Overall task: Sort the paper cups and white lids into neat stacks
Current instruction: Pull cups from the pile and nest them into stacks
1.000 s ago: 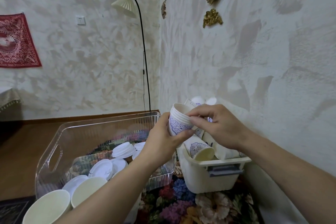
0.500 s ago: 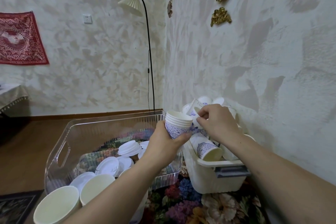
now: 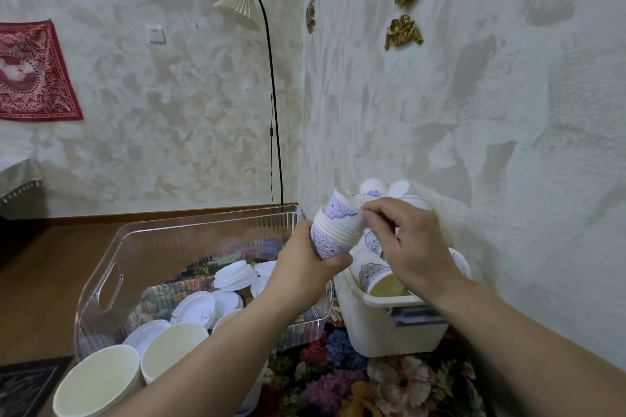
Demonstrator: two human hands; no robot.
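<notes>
Left hand (image 3: 305, 267) grips the nested cup stack (image 3: 333, 237) steady, mouth tilted rightward, so the right hand (image 3: 410, 247), pinching a loose cup (image 3: 343, 210), can seat it.

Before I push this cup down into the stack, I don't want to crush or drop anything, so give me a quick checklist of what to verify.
1. Left hand grips the stack of cups firmly: ok.
2. Right hand holds the new cup by its upper end: ok, fingertips pinch it.
3. New cup's base has entered the top of the stack: ok.
4. New cup lined up with the stack: not ok, it sits tilted.
5. Stack itself nested evenly: ok, rims look parallel.
6. More cups within reach in the white bin: ok, several lie in it.
</notes>
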